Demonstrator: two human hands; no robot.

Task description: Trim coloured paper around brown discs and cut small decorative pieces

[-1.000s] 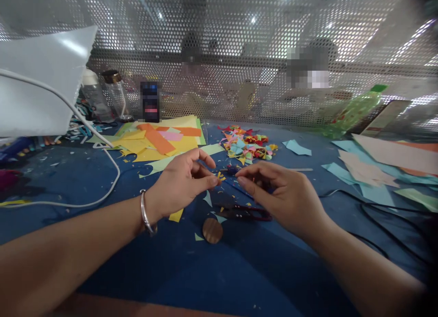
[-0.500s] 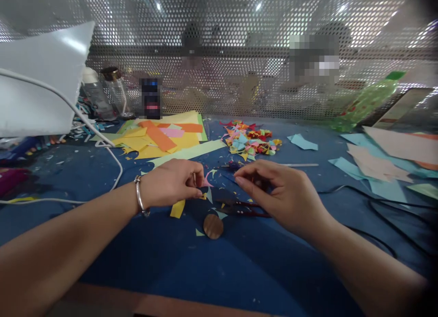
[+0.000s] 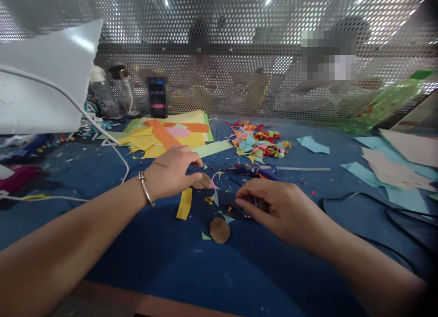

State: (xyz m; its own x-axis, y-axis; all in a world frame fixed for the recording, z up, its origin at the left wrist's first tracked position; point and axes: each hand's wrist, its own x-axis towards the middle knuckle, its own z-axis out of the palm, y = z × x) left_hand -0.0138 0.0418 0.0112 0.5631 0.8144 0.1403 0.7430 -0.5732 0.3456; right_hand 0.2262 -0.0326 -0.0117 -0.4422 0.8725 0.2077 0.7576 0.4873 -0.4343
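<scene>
My left hand (image 3: 176, 169), with a silver bangle at the wrist, hovers palm down with thumb and forefinger apart. Just under its thumb lies a round wooden disc (image 3: 203, 182); I cannot tell whether they touch. My right hand (image 3: 273, 207) is curled in a pinch, and whatever it may hold is mostly hidden. It covers part of dark snips (image 3: 236, 210) on the blue tabletop. A second wooden disc (image 3: 220, 230) lies nearer to me. Between the hands are a small yellow paper scrap (image 3: 209, 200), a yellow strip (image 3: 184, 204) and other cuttings.
Behind my right hand lies a blue glue gun (image 3: 257, 169) with a clear stick. Beyond it is a pile of coloured paper bits (image 3: 258, 141). Paper sheets (image 3: 201, 118) lie left, blue and pink papers (image 3: 393, 168) and black cables (image 3: 359, 196) right. A perforated metal screen (image 3: 232, 93) stands behind.
My left hand has let go of a small yellow scrap, parted its fingers and moved away from me, baring a wooden disc. My right hand has come lower, over the snips. The view has shifted slightly.
</scene>
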